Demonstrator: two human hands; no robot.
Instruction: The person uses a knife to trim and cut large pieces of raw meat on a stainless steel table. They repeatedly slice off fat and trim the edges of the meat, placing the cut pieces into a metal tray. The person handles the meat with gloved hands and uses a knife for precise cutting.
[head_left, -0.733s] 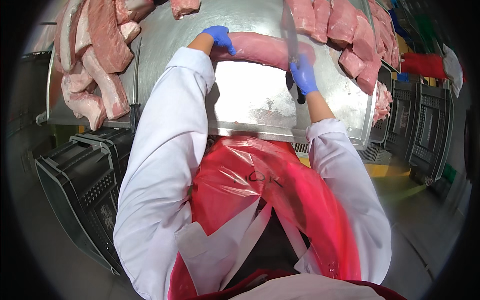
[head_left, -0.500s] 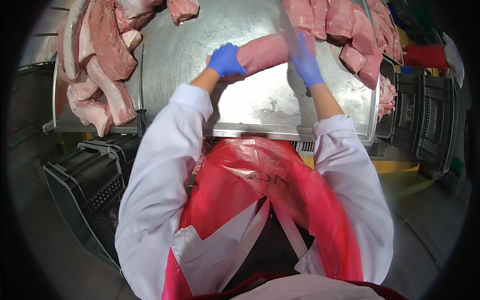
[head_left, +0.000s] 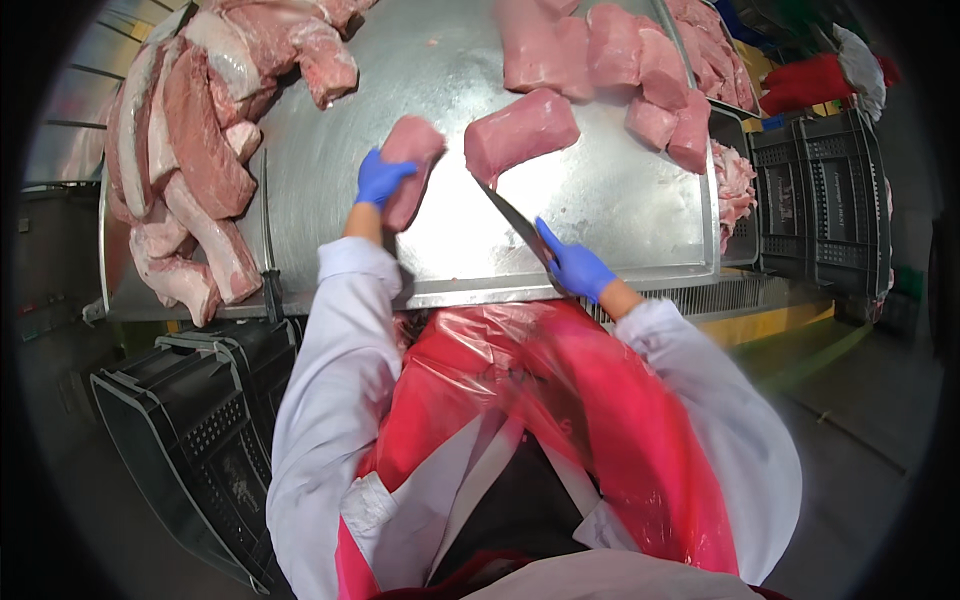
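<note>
My left hand (head_left: pixel 385 178), in a blue glove, grips a pink boneless meat piece (head_left: pixel 418 150) lying lengthwise on the steel table (head_left: pixel 330 230), left of centre. My right hand (head_left: pixel 578 266), also gloved, is closed on the handle of a long knife (head_left: pixel 512 212) near the table's front edge, its blade angled up and left. Its tip reaches the lower end of a second boneless piece (head_left: pixel 522 135), which lies apart from the held one. More pink pieces (head_left: pixel 650 65) are grouped at the upper right, and a pile of paler, fattier cuts (head_left: pixel 205 150) covers the left side.
A thin rod with a dark handle (head_left: pixel 270 285) lies beside the left pile. A tray of meat (head_left: pixel 715 60) and pale trimmings (head_left: pixel 735 190) sit at the right. Black perforated crates stand lower left (head_left: pixel 170 400) and right (head_left: pixel 820 200). A red object (head_left: pixel 805 85) shows beyond.
The long meat piece is now in two. My left hand has moved left and down, turning its piece lengthwise. My right hand has lowered toward the front edge with the knife.
</note>
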